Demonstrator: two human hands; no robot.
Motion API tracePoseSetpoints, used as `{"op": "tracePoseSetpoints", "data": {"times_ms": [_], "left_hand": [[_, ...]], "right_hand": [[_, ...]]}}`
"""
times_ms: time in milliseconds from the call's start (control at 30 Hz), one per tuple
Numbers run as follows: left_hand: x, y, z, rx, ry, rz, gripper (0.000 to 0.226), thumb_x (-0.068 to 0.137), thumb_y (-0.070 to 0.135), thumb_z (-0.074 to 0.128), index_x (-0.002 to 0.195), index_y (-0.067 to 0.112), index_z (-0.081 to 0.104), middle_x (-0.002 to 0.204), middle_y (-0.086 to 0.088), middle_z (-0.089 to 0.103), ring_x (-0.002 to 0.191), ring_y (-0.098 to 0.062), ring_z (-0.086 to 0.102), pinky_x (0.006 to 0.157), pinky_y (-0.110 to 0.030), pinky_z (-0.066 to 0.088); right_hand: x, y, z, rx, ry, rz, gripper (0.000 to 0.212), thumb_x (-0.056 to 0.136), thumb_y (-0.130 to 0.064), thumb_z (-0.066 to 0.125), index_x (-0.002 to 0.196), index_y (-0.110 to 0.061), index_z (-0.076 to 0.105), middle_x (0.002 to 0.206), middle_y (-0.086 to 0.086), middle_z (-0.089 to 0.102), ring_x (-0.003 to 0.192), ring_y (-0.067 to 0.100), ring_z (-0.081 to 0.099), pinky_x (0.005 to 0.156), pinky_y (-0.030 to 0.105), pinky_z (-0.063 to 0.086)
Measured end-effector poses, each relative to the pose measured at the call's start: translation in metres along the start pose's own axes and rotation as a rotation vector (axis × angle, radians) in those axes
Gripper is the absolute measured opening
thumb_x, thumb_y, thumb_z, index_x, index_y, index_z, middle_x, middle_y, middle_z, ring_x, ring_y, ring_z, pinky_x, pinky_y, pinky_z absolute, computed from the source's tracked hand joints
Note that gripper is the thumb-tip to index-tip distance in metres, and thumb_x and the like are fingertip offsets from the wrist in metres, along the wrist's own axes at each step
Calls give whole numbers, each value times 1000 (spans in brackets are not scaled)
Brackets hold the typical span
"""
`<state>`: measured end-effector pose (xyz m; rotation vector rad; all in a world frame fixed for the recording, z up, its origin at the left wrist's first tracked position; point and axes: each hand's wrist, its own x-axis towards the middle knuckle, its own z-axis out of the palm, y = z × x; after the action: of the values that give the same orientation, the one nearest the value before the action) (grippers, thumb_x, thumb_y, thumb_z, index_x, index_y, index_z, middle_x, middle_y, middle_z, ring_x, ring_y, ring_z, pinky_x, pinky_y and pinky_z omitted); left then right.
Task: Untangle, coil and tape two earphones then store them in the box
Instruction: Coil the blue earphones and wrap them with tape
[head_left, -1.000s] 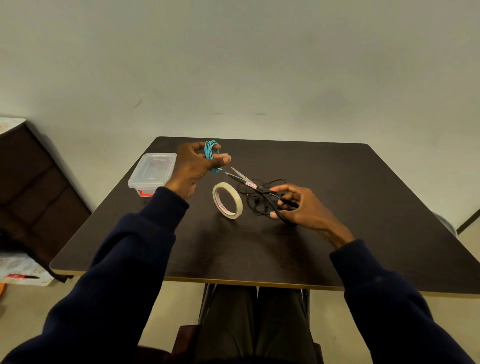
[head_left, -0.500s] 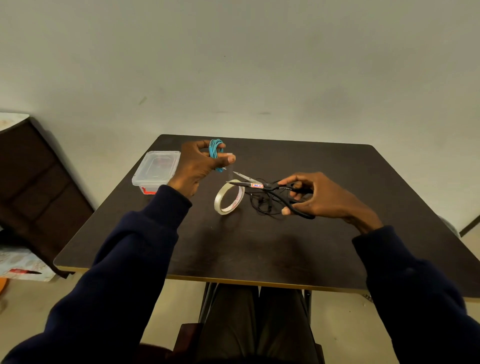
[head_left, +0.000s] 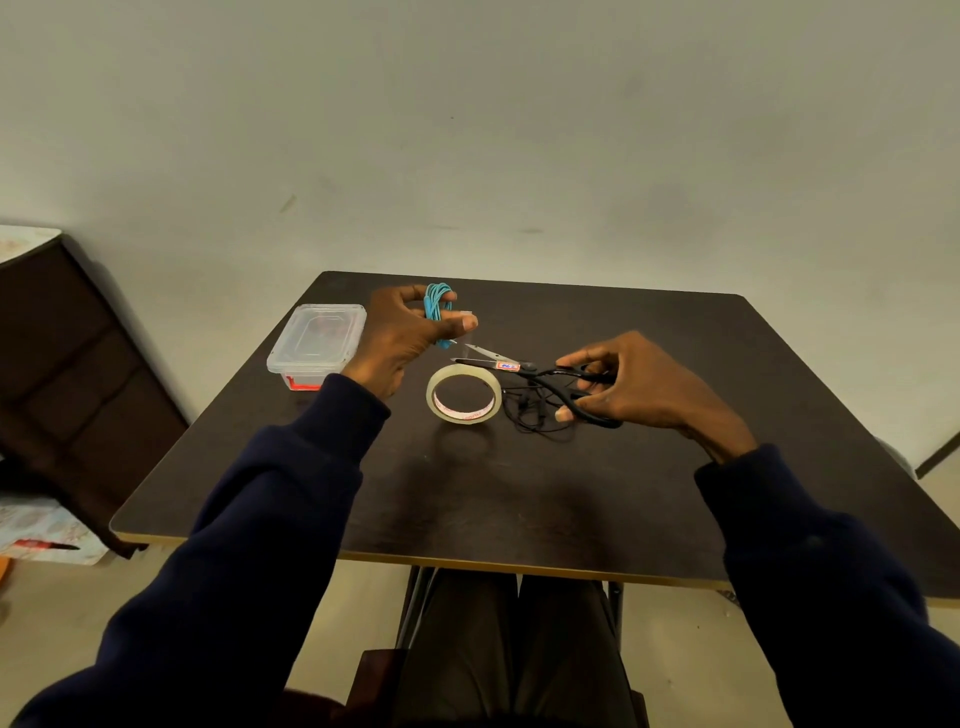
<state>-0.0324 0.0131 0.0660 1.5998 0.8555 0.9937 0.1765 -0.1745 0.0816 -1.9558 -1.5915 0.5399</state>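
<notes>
Earphone coil (head_left: 438, 312), blue, sits up and left of the tape roll (head_left: 464, 392). It is wrapped round the fingers of the left hand (head_left: 402, 338), which grips it with the thumb pressed across. Coil's long axis is roughly upright. A clear bit of tape shows at the thumb tip; the strip down to the roll is too faint to trace.

Right hand (head_left: 639, 384), right of the roll, grips the scissors (head_left: 524, 367) through the black handles. Blades slightly parted, long axis near level, tips pointing left. Tips end just above the roll and just below the left thumb.

Judgement: next move is probably a snip of the tape between thumb and roll, so the blades must cross that gap. Only a short reach leftwards for the right hand.

Cannot tell if the roll rests on the table (head_left: 571, 493) or hangs. Black earphone (head_left: 535, 410), a loose tangle, lies just right of the roll under the scissors, not yet coiled. Box (head_left: 317, 338), lid on, is well left of the roll near the table's left edge. Open tabletop lies in front of the roll toward the near edge.
</notes>
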Motion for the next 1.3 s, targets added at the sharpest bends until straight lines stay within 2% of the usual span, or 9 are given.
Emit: {"op": "tracePoseSetpoints", "data": {"times_ms": [100,233,400,500,633,800,1000,1200,1300], "left_hand": [[0,0,1,11,-1,1,42,70,23,89,108,18,70,103,1,72,97,-17,71,78,-25,61],[-1,2,2,7,11,4,48,70,22,90,113,13,70,105,-1,72,96,-16,71,79,-25,61],[-2,3,5,4,9,3,49,71,22,89,115,12,70,105,0,71,95,-14,70,81,-26,60],[-3,3,5,3,8,3,49,70,23,89,114,14,70,107,-1,72,96,-15,70,80,-26,61],[-3,3,4,-6,-10,4,48,69,23,90,111,15,71,108,-4,73,99,-18,71,82,-29,61],[-4,4,5,-9,-22,11,45,70,21,89,110,16,70,109,-4,72,100,-18,70,77,-24,60],[-4,4,5,-11,-28,7,47,70,20,89,112,13,70,108,-4,73,101,-19,71,83,-28,61],[-6,5,4,-19,-31,11,43,70,19,89,109,16,69,107,-3,72,100,-18,70,69,-17,58],[-6,4,4,-16,-21,12,44,70,20,89,110,15,70,104,-1,71,99,-18,70,68,-16,56]], "right_hand": [[-3,-4,-1,-13,7,8,67,66,-36,94,127,-23,70,86,-3,75,82,9,71,73,24,54],[-6,-6,0,-19,16,17,68,64,-37,95,126,-22,72,82,-5,78,79,9,73,75,30,59],[-6,-9,-1,-44,18,37,65,65,-37,93,125,-22,72,88,-3,78,77,5,70,67,20,50],[-7,-13,-2,-64,15,48,60,68,-34,93,124,-22,73,86,-3,77,68,2,65,60,16,44],[-6,-14,-3,-74,13,49,59,69,-34,92,123,-22,73,86,-3,77,70,5,66,62,19,45],[-5,-13,-4,-74,11,54,55,72,-29,91,123,-21,73,91,-1,77,72,7,67,62,18,46],[-7,-14,-6,-102,30,52,44,79,-20,86,122,-22,74,90,-2,77,55,-2,59,49,9,39],[-6,-14,-6,-57,22,61,40,80,-17,85,119,-20,75,78,-7,75,45,-3,56,42,9,38],[-7,-14,-6,-27,21,66,38,81,-14,84,118,-18,75,75,-6,75,42,-2,55,41,9,37]]}}
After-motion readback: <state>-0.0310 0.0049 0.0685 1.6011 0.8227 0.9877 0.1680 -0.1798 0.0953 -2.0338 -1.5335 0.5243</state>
